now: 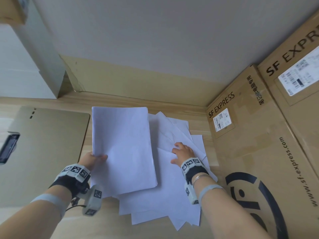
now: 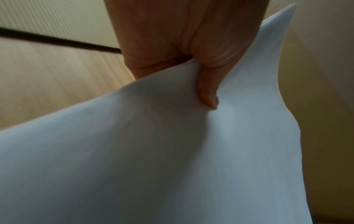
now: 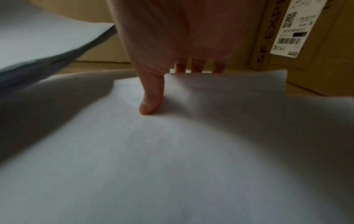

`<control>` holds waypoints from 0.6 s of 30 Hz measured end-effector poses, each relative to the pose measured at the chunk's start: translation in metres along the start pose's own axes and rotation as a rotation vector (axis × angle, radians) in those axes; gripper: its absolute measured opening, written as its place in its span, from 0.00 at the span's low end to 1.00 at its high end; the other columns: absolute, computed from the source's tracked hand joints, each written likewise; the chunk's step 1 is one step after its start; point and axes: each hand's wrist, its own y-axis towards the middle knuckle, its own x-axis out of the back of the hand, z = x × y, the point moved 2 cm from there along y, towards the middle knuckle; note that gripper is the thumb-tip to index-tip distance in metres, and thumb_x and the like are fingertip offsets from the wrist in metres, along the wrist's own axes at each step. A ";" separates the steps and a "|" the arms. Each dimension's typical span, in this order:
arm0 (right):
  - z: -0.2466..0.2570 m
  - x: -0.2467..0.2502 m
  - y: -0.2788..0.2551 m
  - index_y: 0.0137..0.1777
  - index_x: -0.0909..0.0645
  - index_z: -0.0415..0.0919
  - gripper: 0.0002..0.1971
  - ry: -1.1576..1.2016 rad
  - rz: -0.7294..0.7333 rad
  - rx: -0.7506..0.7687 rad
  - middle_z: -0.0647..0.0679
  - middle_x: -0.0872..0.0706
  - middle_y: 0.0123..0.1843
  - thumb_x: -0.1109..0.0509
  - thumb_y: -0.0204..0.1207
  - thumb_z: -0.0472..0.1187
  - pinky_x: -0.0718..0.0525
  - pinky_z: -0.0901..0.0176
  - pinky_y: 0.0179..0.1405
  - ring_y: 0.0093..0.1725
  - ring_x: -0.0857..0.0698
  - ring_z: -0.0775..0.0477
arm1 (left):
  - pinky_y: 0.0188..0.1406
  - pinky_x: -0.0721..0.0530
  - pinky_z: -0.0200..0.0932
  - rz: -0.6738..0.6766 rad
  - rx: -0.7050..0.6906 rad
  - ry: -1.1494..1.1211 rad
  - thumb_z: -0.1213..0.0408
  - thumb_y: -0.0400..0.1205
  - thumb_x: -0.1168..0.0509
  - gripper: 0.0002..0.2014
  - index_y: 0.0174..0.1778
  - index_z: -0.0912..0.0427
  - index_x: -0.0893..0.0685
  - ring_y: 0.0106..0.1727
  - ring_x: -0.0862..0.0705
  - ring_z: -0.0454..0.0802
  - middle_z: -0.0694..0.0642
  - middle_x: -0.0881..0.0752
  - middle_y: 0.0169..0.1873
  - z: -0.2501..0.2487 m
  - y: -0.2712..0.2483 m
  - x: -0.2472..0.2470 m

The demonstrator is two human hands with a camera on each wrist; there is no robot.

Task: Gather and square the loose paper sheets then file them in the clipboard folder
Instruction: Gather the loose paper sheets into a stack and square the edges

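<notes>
In the head view, my left hand (image 1: 98, 156) grips a squared stack of white sheets (image 1: 122, 149) by its near left edge and holds it above the table. In the left wrist view the left hand (image 2: 206, 91) has its thumb on top of the stack (image 2: 172, 151). More loose sheets (image 1: 165, 195) lie fanned out under and to the right of the stack. My right hand (image 1: 179, 152) rests on them. Up close, the right hand (image 3: 172, 84) pinches one loose sheet (image 3: 191, 136), thumb on top and fingers curled past its far edge. The tan clipboard folder (image 1: 48, 152) lies flat at the left, its black clip (image 1: 8, 147) at the frame edge.
Large SF Express cardboard boxes (image 1: 259, 144) wall off the right side, close to the loose sheets. A white box (image 1: 25, 66) stands at the back left. Flat cardboard (image 1: 120, 78) leans along the back wall. The wooden table (image 1: 103, 226) shows bare near me.
</notes>
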 end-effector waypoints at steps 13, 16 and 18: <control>-0.003 0.009 0.003 0.72 0.29 0.39 0.23 0.262 -0.032 -0.209 0.40 0.27 0.74 0.33 0.78 0.41 0.25 0.52 0.69 0.71 0.26 0.39 | 0.65 0.22 0.66 0.032 -0.018 -0.035 0.73 0.77 0.32 0.18 0.61 0.79 0.21 0.50 0.19 0.66 0.71 0.18 0.49 -0.013 -0.014 -0.007; -0.002 0.001 0.004 0.69 0.25 0.40 0.22 0.249 -0.051 -0.243 0.45 0.34 0.75 0.31 0.76 0.43 0.29 0.52 0.72 0.73 0.33 0.40 | 0.65 0.21 0.66 0.025 -0.020 -0.021 0.72 0.77 0.32 0.18 0.61 0.77 0.21 0.50 0.18 0.65 0.70 0.18 0.49 -0.015 -0.015 -0.009; -0.003 -0.002 0.003 0.68 0.24 0.42 0.20 0.244 -0.046 -0.270 0.45 0.32 0.74 0.31 0.76 0.43 0.28 0.49 0.72 0.71 0.29 0.40 | 0.65 0.21 0.67 0.026 -0.014 -0.009 0.71 0.77 0.31 0.19 0.61 0.77 0.21 0.50 0.18 0.65 0.70 0.17 0.49 -0.014 -0.015 -0.010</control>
